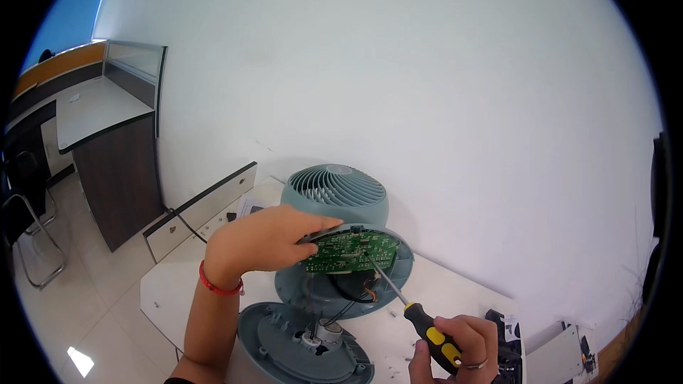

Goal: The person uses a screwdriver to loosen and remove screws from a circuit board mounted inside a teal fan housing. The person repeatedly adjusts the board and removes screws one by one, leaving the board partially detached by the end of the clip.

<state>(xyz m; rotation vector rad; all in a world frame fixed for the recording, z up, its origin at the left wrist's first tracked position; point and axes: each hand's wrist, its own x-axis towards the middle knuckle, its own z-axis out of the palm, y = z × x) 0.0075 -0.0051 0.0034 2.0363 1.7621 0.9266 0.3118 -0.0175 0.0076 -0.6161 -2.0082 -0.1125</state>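
With our left hand [260, 242] pinching the green circuit board [350, 251] over the fan [334, 199] base and our right hand [455, 348] closed around the screwdriver [427, 327], we judge the tip could slip and gouge the board or nick the wires [348, 291] beneath.

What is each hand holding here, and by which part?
The left hand pinches the green circuit board by its left edge. The right hand grips the screwdriver by its yellow-and-black handle.

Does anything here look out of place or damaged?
The fan lies opened: its base cover is off, and the green circuit board is tilted up by the left hand, wires exposed. No breakage is visible.
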